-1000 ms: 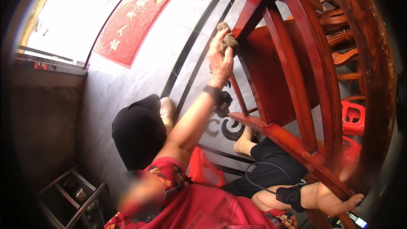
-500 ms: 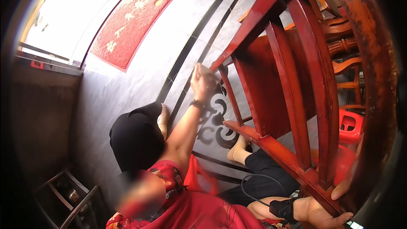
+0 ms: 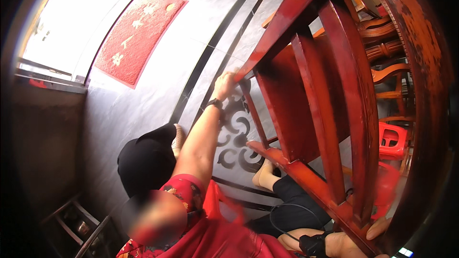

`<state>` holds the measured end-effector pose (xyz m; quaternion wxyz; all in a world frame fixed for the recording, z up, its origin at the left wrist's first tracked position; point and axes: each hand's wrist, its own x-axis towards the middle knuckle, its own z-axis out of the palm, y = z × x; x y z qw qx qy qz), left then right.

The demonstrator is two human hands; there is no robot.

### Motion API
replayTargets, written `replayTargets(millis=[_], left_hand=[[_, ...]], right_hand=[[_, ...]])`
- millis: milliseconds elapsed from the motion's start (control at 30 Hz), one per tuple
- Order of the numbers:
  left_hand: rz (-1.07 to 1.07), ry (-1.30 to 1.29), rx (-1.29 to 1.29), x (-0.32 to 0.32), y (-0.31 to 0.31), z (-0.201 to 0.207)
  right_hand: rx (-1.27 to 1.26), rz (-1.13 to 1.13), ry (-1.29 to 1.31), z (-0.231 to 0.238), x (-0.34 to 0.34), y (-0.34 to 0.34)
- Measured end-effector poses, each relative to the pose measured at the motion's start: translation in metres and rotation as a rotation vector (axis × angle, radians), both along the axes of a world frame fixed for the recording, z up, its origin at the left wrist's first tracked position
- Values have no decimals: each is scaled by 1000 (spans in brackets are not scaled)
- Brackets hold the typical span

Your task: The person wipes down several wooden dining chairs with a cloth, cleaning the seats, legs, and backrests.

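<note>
A dark red wooden chair [image 3: 299, 100] lies tipped on its side before me, its slatted back toward me and worn patches in the varnish. My left hand [image 3: 224, 85], arm stretched forward, is closed at the far end of one of its rails, touching the wood. Whether something small is inside those fingers is hidden. At the lower right my right hand [image 3: 375, 233] grips the near rail of the chair, thumb over the top, its lower part cut off by the picture's edge.
A red doormat [image 3: 141, 38] lies by the bright doorway. Red plastic stools [image 3: 393, 141] and carved wooden chairs [image 3: 385, 50] crowd the right side. A cable [image 3: 272, 217] loops near my right wrist. A dark metal rack [image 3: 79, 227] stands lower left.
My left hand has come onto the far end of the rail, from blurred motion beside it. My right hand keeps its grip. The whole view has shifted slightly.
</note>
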<state>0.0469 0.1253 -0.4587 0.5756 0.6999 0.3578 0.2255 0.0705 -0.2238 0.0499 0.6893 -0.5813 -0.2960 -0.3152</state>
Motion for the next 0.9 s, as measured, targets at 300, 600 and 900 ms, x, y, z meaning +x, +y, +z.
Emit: replayTargets(millis=[300, 600, 900], left_hand=[[213, -125, -797, -34, -17, -51], [520, -890, -1724, -2, -59, 57], [597, -681, -1657, 35, -39, -75]], right_hand=[[-14, -29, 5, -5, 1, -13], [-15, -9, 27, -4, 1, -19], [-33, -40, 39, -5, -1, -16]])
